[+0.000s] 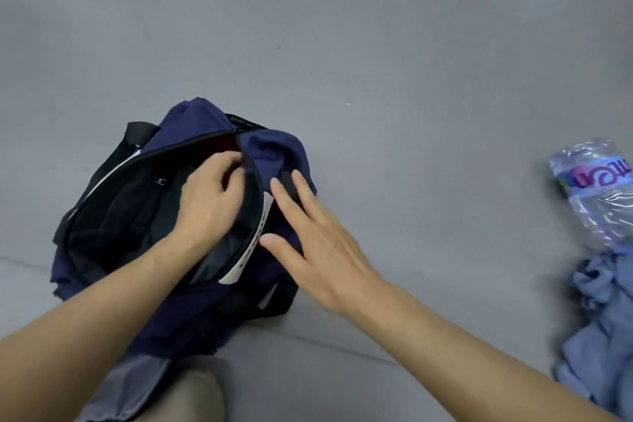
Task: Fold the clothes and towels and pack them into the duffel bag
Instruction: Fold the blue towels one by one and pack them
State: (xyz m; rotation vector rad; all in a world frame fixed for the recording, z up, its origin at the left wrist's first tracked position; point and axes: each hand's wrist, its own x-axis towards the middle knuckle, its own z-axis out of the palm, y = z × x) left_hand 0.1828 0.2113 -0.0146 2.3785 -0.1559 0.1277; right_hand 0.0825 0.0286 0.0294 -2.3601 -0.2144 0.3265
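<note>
Down at the near-left of the grey surface [376, 44], the navy duffel bag [274, 147] lies unzipped, and the left hand [209, 195] closes its grip on the opening's rim, fingers curled. The right hand [318, 243] rests flat, fingers straight, on the bag's side. A light-blue garment [599, 336] and a plastic bottle [596, 188] lie at the right edge.

1. The duffel bag [274, 147] sits on the floor [376, 44], left of the frame's centre, with its opening facing up.
2. Folded clothing [130, 216] lies inside the bag.
3. The left hand [209, 195] is over the opening and grips its right rim.
4. The right hand [318, 250] rests on the bag's outer right side, just beside the left hand.
5. A bottle [599, 188] lies on the floor at the right edge, well apart from the bag.
6. A crumpled garment [603, 336] lies below the bottle, in the lower right corner.
</note>
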